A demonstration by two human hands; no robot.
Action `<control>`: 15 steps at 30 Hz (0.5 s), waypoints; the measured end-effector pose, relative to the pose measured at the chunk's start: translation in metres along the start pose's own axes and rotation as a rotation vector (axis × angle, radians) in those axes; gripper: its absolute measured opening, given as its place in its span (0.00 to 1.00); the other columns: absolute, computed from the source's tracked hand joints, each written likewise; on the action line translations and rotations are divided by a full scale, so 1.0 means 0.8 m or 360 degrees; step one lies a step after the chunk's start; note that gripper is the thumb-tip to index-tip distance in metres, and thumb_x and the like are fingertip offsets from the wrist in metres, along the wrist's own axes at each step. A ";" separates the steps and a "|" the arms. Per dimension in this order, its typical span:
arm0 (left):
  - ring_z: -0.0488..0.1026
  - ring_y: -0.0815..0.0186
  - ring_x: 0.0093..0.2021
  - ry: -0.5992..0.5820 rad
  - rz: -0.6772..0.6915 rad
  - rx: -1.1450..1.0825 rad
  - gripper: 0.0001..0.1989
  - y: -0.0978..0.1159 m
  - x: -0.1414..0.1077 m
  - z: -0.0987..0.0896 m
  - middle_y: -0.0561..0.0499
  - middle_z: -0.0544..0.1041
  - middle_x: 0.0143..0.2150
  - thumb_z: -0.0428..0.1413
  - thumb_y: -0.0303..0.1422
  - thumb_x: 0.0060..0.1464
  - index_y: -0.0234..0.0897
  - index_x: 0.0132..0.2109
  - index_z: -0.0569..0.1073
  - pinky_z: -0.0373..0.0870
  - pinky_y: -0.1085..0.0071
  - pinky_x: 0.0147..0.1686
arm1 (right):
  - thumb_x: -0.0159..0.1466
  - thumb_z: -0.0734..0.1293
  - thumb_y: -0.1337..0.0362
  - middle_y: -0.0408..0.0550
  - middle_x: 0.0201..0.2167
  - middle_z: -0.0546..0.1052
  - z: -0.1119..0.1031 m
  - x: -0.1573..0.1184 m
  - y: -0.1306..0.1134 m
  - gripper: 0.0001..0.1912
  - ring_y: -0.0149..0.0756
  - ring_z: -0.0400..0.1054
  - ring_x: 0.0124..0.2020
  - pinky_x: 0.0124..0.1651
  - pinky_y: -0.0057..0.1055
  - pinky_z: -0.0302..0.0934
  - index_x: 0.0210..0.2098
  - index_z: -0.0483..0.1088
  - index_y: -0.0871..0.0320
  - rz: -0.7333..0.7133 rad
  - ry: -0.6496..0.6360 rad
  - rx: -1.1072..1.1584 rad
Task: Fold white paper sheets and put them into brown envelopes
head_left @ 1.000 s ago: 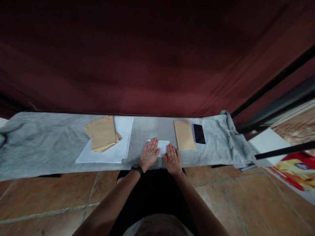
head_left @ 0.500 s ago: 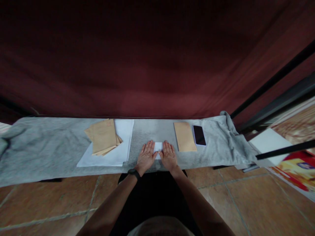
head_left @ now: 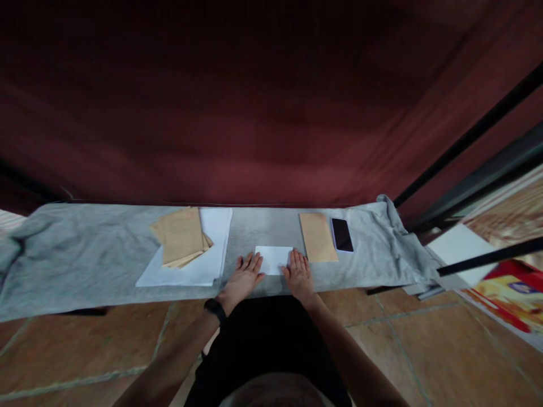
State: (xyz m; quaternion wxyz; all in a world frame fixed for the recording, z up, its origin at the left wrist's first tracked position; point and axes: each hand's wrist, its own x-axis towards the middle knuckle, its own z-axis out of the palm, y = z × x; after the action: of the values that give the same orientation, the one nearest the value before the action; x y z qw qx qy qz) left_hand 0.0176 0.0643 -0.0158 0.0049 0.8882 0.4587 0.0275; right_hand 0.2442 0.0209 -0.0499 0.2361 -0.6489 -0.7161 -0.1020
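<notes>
A small white sheet of paper [head_left: 272, 261], which looks folded, lies flat on the grey cloth [head_left: 265, 223] in front of me. My left hand [head_left: 246, 275] rests palm down at its left edge, fingers stretched out. At the right edge, my right hand [head_left: 300, 274] lies flat with its fingers extended and its thumb toward the paper. Neither hand grasps anything. Just right of my right hand is a single brown envelope [head_left: 319, 237].
To the left, several brown envelopes [head_left: 182, 234] lie fanned on a stack of white paper [head_left: 216, 237]. A phone [head_left: 342, 234] lies beyond the single envelope. Behind the cloth-covered surface hangs a dark red fabric [head_left: 254, 141]. A black bar [head_left: 487, 260] crosses at the right.
My hands have moved apart, the left one sliding left off the paper and the right one slightly right. More of the white paper shows between them.
</notes>
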 end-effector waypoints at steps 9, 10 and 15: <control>0.70 0.52 0.61 -0.0066 0.0018 -0.0056 0.26 0.022 0.016 -0.026 0.34 0.72 0.61 0.45 0.18 0.54 0.33 0.58 0.71 0.68 0.54 0.55 | 0.73 0.54 0.58 0.64 0.65 0.64 -0.003 -0.003 0.001 0.27 0.49 0.57 0.67 0.66 0.50 0.53 0.67 0.57 0.67 0.0024 0.0015 0.0129; 0.71 0.51 0.59 -0.0037 0.0002 -0.0105 0.24 0.023 0.017 -0.032 0.34 0.73 0.59 0.46 0.18 0.54 0.33 0.56 0.72 0.69 0.54 0.55 | 0.73 0.55 0.59 0.63 0.65 0.65 -0.004 -0.003 0.003 0.26 0.48 0.57 0.67 0.66 0.50 0.53 0.66 0.59 0.66 0.0033 -0.0012 0.0181; 0.76 0.55 0.50 0.0089 -0.0085 -0.0276 0.15 0.009 0.014 -0.060 0.41 0.80 0.46 0.46 0.25 0.60 0.35 0.47 0.76 0.68 0.58 0.54 | 0.66 0.55 0.69 0.55 0.61 0.71 -0.021 0.000 0.023 0.25 0.42 0.63 0.63 0.66 0.45 0.57 0.60 0.68 0.60 0.0195 -0.0199 0.0763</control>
State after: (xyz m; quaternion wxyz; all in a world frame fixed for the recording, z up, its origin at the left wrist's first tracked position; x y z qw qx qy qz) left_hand 0.0275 0.0683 0.0329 0.0697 0.8707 0.4781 0.0919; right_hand 0.2657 0.0160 -0.0380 0.3442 -0.6217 -0.6923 0.1254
